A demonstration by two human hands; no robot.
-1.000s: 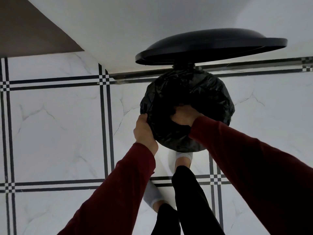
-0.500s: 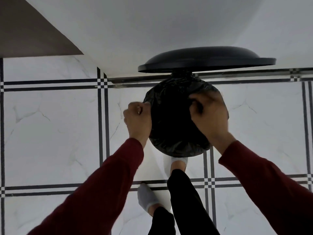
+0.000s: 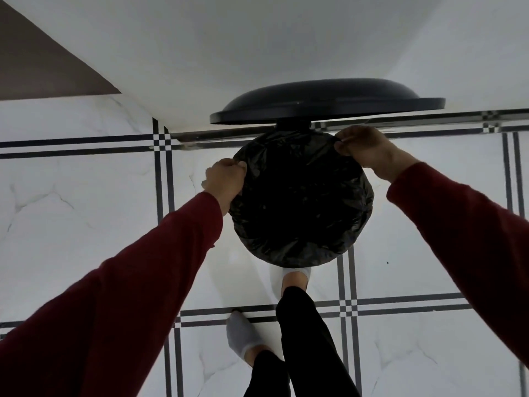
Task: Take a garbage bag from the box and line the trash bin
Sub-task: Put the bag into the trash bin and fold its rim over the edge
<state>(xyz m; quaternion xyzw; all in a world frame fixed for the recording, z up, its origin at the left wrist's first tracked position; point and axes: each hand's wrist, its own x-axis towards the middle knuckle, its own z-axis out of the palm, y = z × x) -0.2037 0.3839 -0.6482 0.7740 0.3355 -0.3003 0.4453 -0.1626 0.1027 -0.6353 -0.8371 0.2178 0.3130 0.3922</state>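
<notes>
The head camera looks straight down at a round trash bin (image 3: 355, 239) that stands on the floor close to the white wall (image 3: 257, 53). A black garbage bag (image 3: 300, 202) covers the whole mouth of the bin and is folded over its rim, so that the crumpled plastic hides the rim all around. The black lid (image 3: 323, 101) of the bin stands open behind it, raised on its hinge and leaning toward the wall.

The left hand (image 3: 226, 179) is at the left edge of the bin. Its fingers are curled and they pinch the edge of the bag there. The right hand (image 3: 363, 147) is at the far right edge of the bin, just below the lid, and its fingers and thumb also pinch a fold of the bag. So both hands are clamped on the plastic, well apart from each other, on two sides of the opening. Both arms wear dark red sleeves (image 3: 143, 282).

Below the bin, the right foot (image 3: 294, 277) in a white sock is placed just at the near side of the bin, partly under the bag's edge. The left foot (image 3: 242, 336) in a grey sock stands a little further back. The legs wear black trousers (image 3: 306, 339). The floor (image 3: 71, 224) has white marble-like tiles with double black lines.
</notes>
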